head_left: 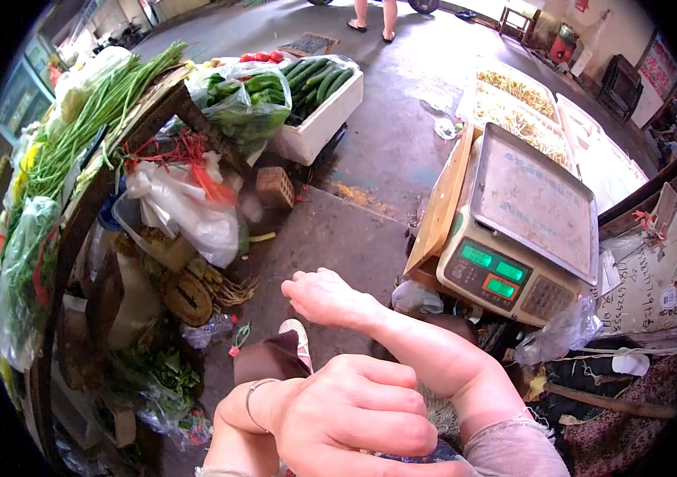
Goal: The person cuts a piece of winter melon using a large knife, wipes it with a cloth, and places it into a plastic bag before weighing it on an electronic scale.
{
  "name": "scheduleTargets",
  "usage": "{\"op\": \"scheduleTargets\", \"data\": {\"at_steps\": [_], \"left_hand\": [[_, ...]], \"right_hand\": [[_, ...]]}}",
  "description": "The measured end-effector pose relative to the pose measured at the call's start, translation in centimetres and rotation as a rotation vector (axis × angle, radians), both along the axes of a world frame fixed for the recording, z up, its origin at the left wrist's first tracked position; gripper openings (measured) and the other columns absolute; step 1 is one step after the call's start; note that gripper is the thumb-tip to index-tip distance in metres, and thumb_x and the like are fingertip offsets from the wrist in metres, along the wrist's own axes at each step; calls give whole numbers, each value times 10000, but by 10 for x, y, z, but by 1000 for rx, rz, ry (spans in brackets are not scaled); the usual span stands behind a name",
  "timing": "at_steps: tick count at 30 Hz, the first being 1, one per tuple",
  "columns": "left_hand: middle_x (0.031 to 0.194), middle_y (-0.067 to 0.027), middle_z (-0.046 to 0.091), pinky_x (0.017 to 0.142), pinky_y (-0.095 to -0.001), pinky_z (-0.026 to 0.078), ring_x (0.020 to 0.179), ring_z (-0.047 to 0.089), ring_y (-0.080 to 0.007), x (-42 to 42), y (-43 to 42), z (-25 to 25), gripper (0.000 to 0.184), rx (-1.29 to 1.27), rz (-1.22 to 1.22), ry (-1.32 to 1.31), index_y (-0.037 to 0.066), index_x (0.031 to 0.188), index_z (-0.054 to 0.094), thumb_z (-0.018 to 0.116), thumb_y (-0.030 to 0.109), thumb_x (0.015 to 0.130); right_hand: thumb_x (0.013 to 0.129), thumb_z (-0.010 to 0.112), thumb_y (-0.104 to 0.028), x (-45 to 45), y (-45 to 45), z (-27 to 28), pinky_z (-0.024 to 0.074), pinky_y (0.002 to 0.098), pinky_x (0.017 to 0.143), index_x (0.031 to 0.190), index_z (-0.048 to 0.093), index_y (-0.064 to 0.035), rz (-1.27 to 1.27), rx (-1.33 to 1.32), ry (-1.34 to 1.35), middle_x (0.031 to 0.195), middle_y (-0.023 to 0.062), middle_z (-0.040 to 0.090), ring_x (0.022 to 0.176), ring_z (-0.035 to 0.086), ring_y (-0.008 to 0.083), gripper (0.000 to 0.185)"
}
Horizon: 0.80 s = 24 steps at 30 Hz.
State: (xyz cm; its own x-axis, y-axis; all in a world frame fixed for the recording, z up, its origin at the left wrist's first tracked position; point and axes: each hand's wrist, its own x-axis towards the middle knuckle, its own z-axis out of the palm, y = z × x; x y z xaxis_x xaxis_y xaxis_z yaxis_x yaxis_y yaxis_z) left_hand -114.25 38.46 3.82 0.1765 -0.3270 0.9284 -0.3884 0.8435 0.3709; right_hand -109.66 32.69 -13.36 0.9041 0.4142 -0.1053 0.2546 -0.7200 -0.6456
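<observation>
My left hand [354,413], with a thin bracelet on its wrist, is nearest the camera at bottom centre. Its fingers are bent and closed, and its palm is hidden. Just beyond it, my right hand [326,298] reaches in from the right with its fingers curled above the floor. The underside is turned away, so anything inside cannot be seen. Neither hand touches the goods. To the right of my right hand stands a scale [485,274] with lit green displays and a bare metal pan [533,207]. A shoe [298,338] shows below my right hand.
Greens [108,119] lie along the left stand. A white box [318,139] holds cucumbers beside bagged peppers [251,99]. Plastic bags [187,199] hang near a brick [275,188]. Trays of sprouts [513,119] stand behind the scale. A person's legs [389,16] show at the top.
</observation>
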Motion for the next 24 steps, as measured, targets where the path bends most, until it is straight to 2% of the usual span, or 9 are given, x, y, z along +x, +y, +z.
{"op": "scheduleTargets", "data": {"at_steps": [7,10,13,15,18,20,24], "left_hand": [[690,-128,617,476,-285,382,531,582,-193,5,1,2,161,-31,-9,8,-31,877,698,602,78,807],[690,-115,622,488,-293,403,535,586,-200,6,6,7,146,94,-48,-45,-24,873,695,616,81,810],[685,-99,622,495,-302,419,533,585,-210,-3,10,10,146,161,120,80,-13,878,690,643,100,798],[684,-93,623,515,-312,438,538,587,-212,-3,12,10,172,231,176,42,-6,888,690,664,112,766],[681,-91,626,541,-324,459,546,594,-212,-7,9,7,205,234,188,80,-3,895,692,679,120,730],[678,-90,627,546,-328,462,546,596,-210,-6,7,6,207,224,155,100,-2,893,694,679,118,725],[667,-95,633,529,-310,455,541,602,-210,-4,5,1,201,167,222,21,-3,889,701,676,116,729]], "right_hand": [[890,533,-156,0,-1,0,449,487,813,960,588,-7,10,14,-24,940,208,618,922,616,385,173],[890,532,-155,0,-1,-2,449,487,800,958,589,-7,10,19,-28,942,209,617,916,615,387,172],[878,502,-120,-1,0,-3,462,479,784,916,592,-8,-3,24,-39,913,204,625,899,622,373,148],[867,473,-87,0,0,-1,476,471,774,873,595,-7,-12,26,-70,883,199,633,888,629,358,145],[869,472,-86,1,-1,1,476,469,776,883,595,-11,1,-5,-23,887,193,631,884,629,358,144],[894,505,-136,2,-2,-1,430,485,834,998,582,-17,23,9,40,981,201,609,956,597,376,176],[897,496,-135,-1,-1,2,434,482,829,997,585,-18,14,15,23,980,199,611,946,601,378,178]]}}
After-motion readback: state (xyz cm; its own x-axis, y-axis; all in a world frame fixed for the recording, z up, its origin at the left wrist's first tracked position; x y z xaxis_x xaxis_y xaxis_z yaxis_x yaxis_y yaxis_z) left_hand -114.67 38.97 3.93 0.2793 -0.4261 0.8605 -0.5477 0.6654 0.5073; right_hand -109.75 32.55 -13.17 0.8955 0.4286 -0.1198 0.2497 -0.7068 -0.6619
